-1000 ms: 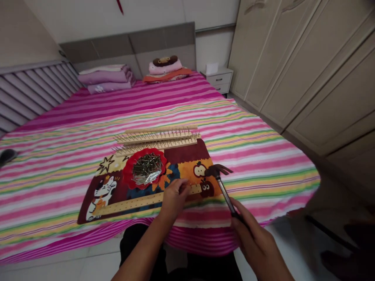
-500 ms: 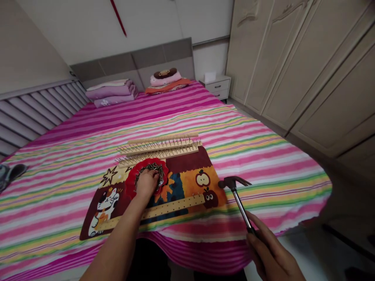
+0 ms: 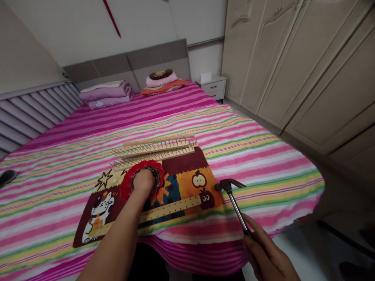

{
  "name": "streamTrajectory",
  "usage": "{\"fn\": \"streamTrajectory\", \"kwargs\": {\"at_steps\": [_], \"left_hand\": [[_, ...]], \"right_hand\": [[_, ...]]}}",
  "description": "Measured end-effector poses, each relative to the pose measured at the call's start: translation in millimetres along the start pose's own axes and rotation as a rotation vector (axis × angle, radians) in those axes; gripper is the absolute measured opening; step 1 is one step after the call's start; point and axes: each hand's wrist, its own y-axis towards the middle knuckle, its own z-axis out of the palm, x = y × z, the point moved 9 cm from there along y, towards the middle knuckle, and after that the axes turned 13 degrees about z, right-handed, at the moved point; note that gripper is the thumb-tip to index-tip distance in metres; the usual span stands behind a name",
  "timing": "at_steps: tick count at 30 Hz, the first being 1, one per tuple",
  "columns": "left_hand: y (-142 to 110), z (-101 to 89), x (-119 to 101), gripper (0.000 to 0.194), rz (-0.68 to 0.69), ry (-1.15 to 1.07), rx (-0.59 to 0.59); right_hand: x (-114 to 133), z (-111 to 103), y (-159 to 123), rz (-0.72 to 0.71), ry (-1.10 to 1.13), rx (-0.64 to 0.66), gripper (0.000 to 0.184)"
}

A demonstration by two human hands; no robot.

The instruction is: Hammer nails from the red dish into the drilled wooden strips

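Hammer (image 3: pixel 237 210) projects forward from the gripping fingers (image 3: pixel 260 230) of the right hand (image 3: pixel 271 251).

There are four wooden strips (image 3: pixel 170 209), one hammer (image 3: pixel 236 207), one bowl (image 3: pixel 125 187), one mat (image 3: pixel 186 161).

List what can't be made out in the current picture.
All in the head view:
What the left hand holds: fingers hidden in the red bowl by the hand itself.
Part of the near wooden strip: covered by the left forearm.
Handle end of the hammer: hidden by the right hand.
Count of nails on the rear strips: too small, crowded.
Dark object: cut off by the left edge.
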Motion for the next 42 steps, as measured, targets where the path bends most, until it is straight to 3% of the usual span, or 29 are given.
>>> {"fn": "streamTrajectory", "kwargs": {"at_steps": [6,13,17,20,23,30,35,42], "left_hand": [[8.7,0.8,5.0,0.022,0.057,-0.033,0.057],[0.3,-0.9,-0.2,0.02,0.125,-0.054,-0.024],[-4.3,-3.8,8.6,0.019,0.122,-0.122,-0.056],[-6.3,-8.6,25.5,0.015,0.086,-0.317,-0.11],[-8.2,-10.0,44.0,0.015,0.04,-0.65,-0.186],[-15.9,6.5,64.3,0.017,-0.128,-1.398,-0.25],[-23.5,8.3,67.3,0.009,-0.263,-1.544,-0.247],[-35.4,8.4,62.2,0.012,-0.356,-1.663,-0.194]], "right_hand": [[-5.6,2.7,1.9,0.062,0.085,0.029,0.056],[-14.4,5.5,2.8,0.076,0.061,0.059,0.056],[-21.9,2.7,7.8,0.069,0.119,0.046,0.057],[-26.3,3.6,9.9,0.076,0.144,0.049,0.055],[-27.8,7.0,9.9,0.073,0.123,0.058,0.054],[-29.6,15.2,6.9,0.1,0.151,0.106,0.051],[-30.2,12.7,5.2,0.121,0.133,0.07,0.053],[-16.3,9.2,3.5,0.0,0.039,0.009,0.05]]}}
